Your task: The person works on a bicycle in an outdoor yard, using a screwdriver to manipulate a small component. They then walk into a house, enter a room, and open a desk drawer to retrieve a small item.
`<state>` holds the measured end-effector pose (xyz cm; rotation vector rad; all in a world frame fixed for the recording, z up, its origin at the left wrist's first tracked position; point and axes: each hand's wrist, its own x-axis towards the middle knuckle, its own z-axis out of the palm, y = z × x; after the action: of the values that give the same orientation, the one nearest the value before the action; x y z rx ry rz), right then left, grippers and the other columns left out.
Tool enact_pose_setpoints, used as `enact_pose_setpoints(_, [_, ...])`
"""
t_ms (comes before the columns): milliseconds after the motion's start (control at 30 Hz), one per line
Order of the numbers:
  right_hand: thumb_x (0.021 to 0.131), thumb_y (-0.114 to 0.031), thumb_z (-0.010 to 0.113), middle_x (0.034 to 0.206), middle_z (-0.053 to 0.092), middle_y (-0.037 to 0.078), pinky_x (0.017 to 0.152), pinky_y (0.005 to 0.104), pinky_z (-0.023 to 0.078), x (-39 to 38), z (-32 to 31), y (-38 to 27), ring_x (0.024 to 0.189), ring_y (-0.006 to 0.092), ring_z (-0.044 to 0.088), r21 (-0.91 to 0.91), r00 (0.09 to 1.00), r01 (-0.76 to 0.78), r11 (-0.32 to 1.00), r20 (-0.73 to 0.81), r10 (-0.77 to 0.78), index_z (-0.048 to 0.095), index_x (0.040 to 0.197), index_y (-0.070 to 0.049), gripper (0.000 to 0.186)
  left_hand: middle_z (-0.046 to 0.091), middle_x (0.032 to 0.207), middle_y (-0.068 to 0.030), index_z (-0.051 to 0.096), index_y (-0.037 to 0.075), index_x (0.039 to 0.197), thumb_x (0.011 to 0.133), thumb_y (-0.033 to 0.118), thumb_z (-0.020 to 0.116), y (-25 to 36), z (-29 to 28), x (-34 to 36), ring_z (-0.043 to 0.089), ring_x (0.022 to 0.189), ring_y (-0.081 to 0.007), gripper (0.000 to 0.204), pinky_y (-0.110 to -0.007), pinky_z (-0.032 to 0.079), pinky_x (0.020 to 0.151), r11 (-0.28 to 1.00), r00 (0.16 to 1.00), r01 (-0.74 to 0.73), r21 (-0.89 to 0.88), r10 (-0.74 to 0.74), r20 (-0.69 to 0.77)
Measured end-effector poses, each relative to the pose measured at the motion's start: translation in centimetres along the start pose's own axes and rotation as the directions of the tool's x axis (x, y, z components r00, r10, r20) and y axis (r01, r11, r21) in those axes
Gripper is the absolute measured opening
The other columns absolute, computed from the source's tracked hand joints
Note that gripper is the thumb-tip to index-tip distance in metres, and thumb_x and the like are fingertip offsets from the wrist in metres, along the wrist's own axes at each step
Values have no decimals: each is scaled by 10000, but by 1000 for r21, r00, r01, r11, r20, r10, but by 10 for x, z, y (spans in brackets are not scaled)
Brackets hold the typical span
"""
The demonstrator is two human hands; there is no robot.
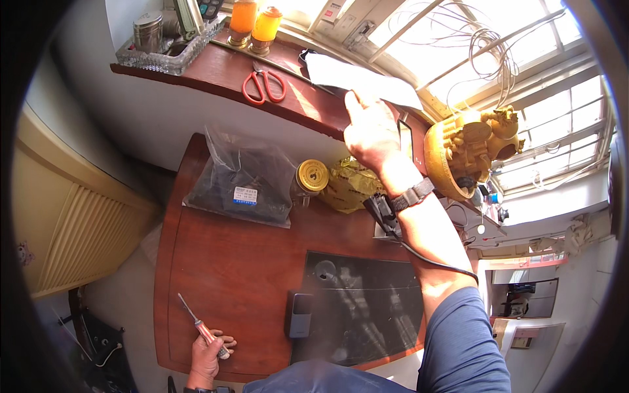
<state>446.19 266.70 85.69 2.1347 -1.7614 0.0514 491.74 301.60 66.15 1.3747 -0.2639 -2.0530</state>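
Note:
Over the table's near left part, my left hand (207, 352) is closed around the red-and-white handle of a screwdriver (207, 334). The thin metal shaft points up and to the left. My right hand (371, 133) reaches out to the brown windowsill (301, 99), its fingers bent at the near edge of a bright white sheet-like thing (360, 74). What those fingertips hold, if anything, is hidden. To the left of that hand, red-handled scissors (263, 86) lie on the sill. Below it on the table are crumpled gold foil packaging (350, 183) and a jar with a gold lid (312, 175).
A clear plastic bag with dark contents (246, 180) lies on the reddish table (223, 262), near a black panel (373, 308) and a grey box (299, 314). The sill bears a glass tray (157, 62), orange jars (266, 26) and a yellow carved ornament (465, 147).

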Motion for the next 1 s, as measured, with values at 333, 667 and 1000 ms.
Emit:
enact_pose_setpoints(333, [873, -207, 495, 1514, 375, 289, 1161, 430, 354, 49, -55, 22, 1382, 406, 430, 131, 959, -282, 950, 7, 284, 395, 1487, 39, 669, 705, 971, -212, 516, 0, 1161, 919, 139, 710, -3, -2, 1, 737, 871, -318, 340, -373, 630, 685, 1000, 1000, -1, -21, 1, 0])
enact_pose_setpoints(667, [860, -275, 501, 1495, 443, 277, 1187, 409, 307, 53, -74, 52, 1402, 399, 419, 275, 968, -235, 932, -24, 251, 450, 1473, 9, 678, 701, 963, -215, 514, -6, 1157, 913, 146, 720, -2, -1, 1, 736, 854, -316, 354, -370, 633, 674, 1000, 1000, -6, -22, 6, 1])
enact_pose_setpoints(1000, [866, -356, 565, 1535, 409, 248, 1205, 385, 275, 57, -68, 52, 1450, 349, 366, 255, 978, -211, 944, 60, 202, 436, 1487, 3, 729, 700, 960, -211, 518, -3, 1159, 925, 133, 697, -6, -3, 2, 736, 845, -314, 324, -364, 632, 662, 1000, 1000, -27, -6, 27, -5])
